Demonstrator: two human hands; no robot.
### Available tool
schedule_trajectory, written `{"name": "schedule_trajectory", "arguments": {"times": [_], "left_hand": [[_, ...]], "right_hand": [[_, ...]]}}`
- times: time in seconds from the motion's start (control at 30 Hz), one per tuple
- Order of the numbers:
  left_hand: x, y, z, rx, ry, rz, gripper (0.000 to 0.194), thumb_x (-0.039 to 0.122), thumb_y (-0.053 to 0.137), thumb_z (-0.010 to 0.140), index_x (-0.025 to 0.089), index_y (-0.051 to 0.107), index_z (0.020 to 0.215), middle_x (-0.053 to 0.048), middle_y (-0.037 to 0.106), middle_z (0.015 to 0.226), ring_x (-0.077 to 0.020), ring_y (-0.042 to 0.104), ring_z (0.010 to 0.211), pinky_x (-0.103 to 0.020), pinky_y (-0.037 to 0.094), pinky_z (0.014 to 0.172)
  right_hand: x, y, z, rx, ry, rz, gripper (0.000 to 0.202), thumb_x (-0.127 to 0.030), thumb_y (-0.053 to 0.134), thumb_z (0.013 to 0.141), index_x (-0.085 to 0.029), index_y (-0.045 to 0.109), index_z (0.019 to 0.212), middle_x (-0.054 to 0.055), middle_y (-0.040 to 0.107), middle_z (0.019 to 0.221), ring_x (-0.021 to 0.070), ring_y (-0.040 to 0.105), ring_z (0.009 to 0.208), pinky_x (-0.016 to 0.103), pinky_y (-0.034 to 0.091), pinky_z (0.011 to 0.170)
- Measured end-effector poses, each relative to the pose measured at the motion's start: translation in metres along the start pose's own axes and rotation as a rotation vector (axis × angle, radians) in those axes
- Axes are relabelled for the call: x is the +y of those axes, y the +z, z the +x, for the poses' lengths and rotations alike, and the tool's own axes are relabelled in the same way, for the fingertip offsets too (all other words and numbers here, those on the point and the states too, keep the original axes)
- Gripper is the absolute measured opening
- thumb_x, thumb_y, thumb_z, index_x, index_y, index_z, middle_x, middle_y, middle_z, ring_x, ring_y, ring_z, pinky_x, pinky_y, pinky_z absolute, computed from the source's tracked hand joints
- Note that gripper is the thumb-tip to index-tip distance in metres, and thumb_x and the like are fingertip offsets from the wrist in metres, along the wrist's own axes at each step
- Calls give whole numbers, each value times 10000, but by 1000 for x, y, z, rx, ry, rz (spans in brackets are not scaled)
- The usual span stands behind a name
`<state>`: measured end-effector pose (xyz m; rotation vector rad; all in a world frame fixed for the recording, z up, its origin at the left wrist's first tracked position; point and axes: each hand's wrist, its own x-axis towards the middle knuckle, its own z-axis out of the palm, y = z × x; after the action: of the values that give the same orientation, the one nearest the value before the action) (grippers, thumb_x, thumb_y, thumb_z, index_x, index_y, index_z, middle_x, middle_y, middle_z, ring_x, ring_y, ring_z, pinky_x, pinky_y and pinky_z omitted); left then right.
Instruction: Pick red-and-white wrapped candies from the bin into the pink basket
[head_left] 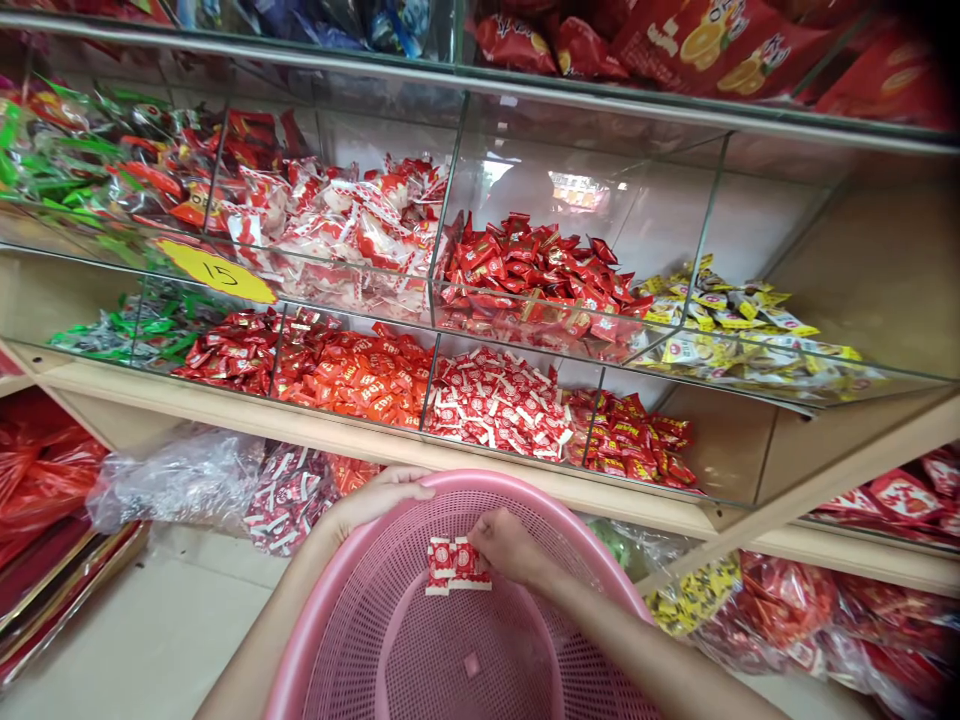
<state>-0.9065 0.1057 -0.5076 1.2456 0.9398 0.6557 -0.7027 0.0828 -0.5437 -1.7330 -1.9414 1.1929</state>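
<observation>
My left hand [379, 500] is closed over the left part of the rim of a round pink plastic basket [309, 610], its thumb lying on the rim. Inside the basket, near the far wall, my right hand [504, 545] is closed in a pinch on a few small red-and-white wrapped candies [450, 566]. They stick out to the left of its fingers, and their far ends are hidden by the hand. Below them, the mesh bottom of the basket shows through. Just past the rim, a heap of the same red-and-white candies [499, 400] fills a glass-fronted compartment on the lower shelf.
Orange-red candies [367, 375] and red candies [641, 440] flank that heap. Above, a glass shelf holds red [536, 265] and yellow-white packets [727, 310]. A yellow price tag [217, 270] reads 15. Bagged candies lie under the shelf, including a plastic bag [184, 475] on the left.
</observation>
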Motion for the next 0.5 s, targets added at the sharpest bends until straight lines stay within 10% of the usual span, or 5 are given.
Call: {"name": "schedule_trajectory", "arguments": {"times": [0.5], "left_hand": [[2, 2, -1, 3, -23, 28, 313, 336, 612, 661, 151, 622, 913, -28, 652, 870, -196, 572, 811, -277, 413, 729]], "right_hand": [[-65, -89, -35, 556, -379, -354, 189, -307, 436, 787, -189, 515, 662, -37, 498, 524, 85, 407, 477, 206, 235, 480]]}}
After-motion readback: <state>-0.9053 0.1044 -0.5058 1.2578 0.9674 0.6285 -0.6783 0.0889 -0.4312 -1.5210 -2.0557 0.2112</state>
